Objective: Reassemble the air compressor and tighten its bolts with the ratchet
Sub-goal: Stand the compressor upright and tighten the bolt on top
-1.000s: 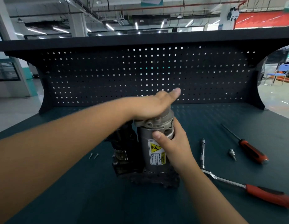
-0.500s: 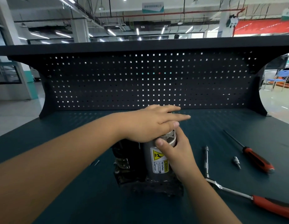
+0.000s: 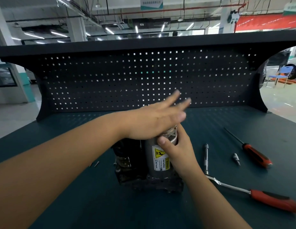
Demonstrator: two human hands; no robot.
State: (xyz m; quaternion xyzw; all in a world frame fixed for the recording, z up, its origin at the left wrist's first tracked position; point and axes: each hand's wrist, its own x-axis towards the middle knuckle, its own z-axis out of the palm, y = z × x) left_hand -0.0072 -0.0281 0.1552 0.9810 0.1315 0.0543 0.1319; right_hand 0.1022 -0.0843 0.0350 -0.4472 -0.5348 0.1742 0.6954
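Air compressor (image 3: 158, 162) stands upright mid-bench (image 3: 94, 204), its grey cylinder's yellow warning label facing the camera. The left hand (image 3: 153, 123) lies palm-down on the cylinder's top, fingers straight and spread, blurred. The right hand (image 3: 177, 151) curls round the upper rim, thumb across the front. Small screws (image 3: 96, 164) lie near the base on the left. On the right lie the red-handled ratchet (image 3: 234, 187), an extension bar (image 3: 206, 156) touching its head, a socket bit (image 3: 236, 159) and a screwdriver (image 3: 249, 151). A perforated panel (image 3: 110, 80) rises behind.

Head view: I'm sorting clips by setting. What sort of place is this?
Probably an industrial workshop: a workbench backed by a black pegboard, a ratchet lying on it, and an exposed ceiling pipe overhead.
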